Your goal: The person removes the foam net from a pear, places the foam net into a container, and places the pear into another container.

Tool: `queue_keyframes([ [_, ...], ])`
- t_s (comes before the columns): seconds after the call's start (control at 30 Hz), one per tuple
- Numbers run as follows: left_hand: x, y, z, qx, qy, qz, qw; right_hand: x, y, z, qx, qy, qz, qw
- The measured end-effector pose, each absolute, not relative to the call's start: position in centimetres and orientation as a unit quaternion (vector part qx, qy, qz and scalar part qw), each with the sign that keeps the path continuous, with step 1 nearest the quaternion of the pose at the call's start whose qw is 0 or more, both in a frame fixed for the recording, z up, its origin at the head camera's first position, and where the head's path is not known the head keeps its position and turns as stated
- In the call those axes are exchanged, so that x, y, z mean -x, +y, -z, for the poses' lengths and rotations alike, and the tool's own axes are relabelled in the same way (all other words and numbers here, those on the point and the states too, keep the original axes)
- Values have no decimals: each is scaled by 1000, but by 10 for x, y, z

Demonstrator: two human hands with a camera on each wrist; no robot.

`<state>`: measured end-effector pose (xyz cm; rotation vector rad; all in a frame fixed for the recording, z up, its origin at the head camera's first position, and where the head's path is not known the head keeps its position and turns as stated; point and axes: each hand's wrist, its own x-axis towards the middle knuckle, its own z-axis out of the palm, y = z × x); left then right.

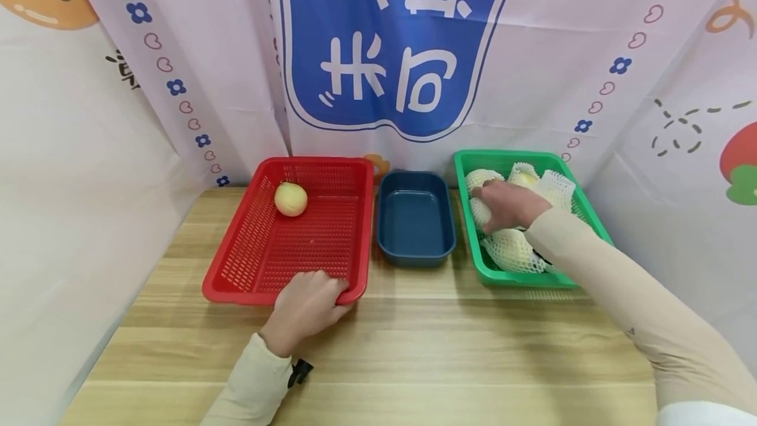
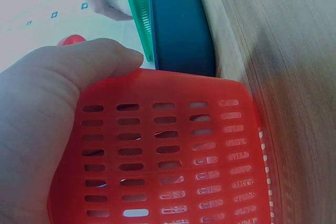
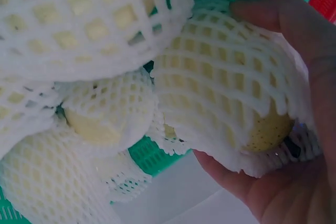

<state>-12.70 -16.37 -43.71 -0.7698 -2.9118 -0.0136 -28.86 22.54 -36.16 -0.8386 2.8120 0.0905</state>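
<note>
My left hand (image 1: 309,307) grips the near right corner of the red basket (image 1: 236,297), its thumb over the rim in the left wrist view. One bare yellow pear (image 1: 290,200) lies at the back left inside that basket. In the green basket (image 1: 488,275), my right hand (image 1: 510,205) holds a pear in a white foam net (image 3: 220,77), thumb on one side and fingers on the other. Part of the pear's speckled skin shows past the net. Several other netted pears (image 1: 513,252) lie around it, partly hidden by the hand and forearm.
A dark blue tray (image 1: 416,219) with nothing in it stands between the two baskets. All three sit on a wooden table (image 1: 414,347), against a printed cloth backdrop (image 1: 520,84). Cloth also hangs at both sides.
</note>
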Motion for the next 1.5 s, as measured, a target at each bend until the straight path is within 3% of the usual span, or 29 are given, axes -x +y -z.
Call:
queue_keyframes([
  [0.53, 126, -163, 436, 250, -967, 1, 56, 274, 230, 315, 274, 958, -4, 90],
  [0.97, 126, -165, 436, 252, -966, 6, 59, 231, 226, 277, 275, 960, 29, 45],
  [1.5, 129, -163, 438, 258, -964, 12, 60, 174, 197, 288, 368, 927, 65, 32],
])
